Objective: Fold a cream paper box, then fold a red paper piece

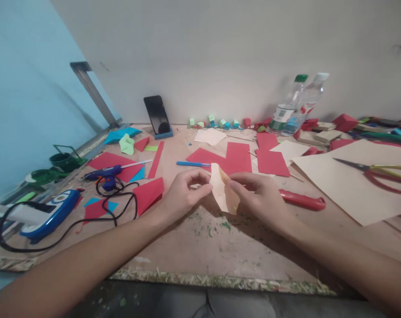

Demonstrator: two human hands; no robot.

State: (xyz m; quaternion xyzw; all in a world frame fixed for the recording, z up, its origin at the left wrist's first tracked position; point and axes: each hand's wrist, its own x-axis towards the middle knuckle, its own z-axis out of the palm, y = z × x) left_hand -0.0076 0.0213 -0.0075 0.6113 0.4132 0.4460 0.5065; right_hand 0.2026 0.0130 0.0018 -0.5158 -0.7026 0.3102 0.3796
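A folded piece of cream paper (pixel 223 190) is held up over the middle of the table, its surface creased and bent. My left hand (pixel 189 187) pinches its left edge between thumb and fingers. On the other side, my right hand (pixel 258 196) grips the right edge with thumb and fingertips. Just behind the paper lies a blue pen (pixel 192 164). A red-handled tool (pixel 303 200) rests beside my right hand, its far end hidden behind that hand. Red paper pieces (pixel 238 157) lie beyond both hands.
On the left are a blue glue gun (pixel 110 174) with a black cord and a blue-and-white device (pixel 51 212). A phone (pixel 158 115) stands in a holder at the back. Two plastic bottles (pixel 283 112) stand back right. Scissors (pixel 376 170) lie on a large cream sheet (pixel 359 194).
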